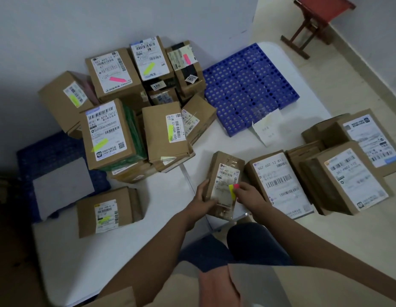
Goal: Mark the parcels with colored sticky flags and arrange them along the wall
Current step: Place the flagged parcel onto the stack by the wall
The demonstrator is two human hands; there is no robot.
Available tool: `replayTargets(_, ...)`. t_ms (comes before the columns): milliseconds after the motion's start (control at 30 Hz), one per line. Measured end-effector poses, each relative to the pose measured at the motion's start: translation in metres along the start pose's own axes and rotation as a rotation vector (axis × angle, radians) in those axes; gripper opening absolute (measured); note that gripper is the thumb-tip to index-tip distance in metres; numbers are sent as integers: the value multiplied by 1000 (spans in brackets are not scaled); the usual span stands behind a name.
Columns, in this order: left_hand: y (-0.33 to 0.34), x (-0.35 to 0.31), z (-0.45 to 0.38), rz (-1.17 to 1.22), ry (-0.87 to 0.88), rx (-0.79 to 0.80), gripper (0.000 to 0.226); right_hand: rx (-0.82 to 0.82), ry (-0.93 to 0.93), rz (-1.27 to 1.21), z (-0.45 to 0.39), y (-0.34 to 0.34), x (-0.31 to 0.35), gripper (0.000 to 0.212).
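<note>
Parcel (223,185) lies on the white bench (66,251), left hand (203,197) gripping its left edge, right hand (248,193) pinching yellow and pink sticky flags (233,190) at its label, flagged boxes (108,134) stacked beyond it.
</note>
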State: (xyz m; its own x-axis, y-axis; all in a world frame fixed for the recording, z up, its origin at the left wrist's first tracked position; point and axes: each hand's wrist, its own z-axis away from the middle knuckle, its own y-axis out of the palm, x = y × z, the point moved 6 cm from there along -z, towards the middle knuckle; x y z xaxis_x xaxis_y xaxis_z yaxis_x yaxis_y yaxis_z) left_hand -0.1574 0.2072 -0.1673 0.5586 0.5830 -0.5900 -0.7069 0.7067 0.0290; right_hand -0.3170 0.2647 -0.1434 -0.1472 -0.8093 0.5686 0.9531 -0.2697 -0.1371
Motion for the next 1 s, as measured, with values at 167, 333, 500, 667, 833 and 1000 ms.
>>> replayTargets(167, -14, 9, 8, 138, -30, 31, 84, -93, 69, -223, 3, -7, -2, 16)
replayTargets(333, -30, 17, 16, 317, -65, 87, 93, -194, 75, -425, -5, -6, -11, 16)
replayTargets(500, -32, 19, 26, 345, -49, 165, 89, -256, 53, -451, 4, -1, -13, 17)
replayTargets(667, -34, 22, 30, 344, -51, 203, 84, -283, 51, -464, 9, 6, -20, 15)
replayTargets(833, -38, 23, 34, 330, -49, 215, 78, -307, 35, -470, 18, 13, -23, 13)
replayTargets(1000, -41, 25, 37, 328, -52, 233, 76, -309, 25, -476, 24, 18, -21, 15)
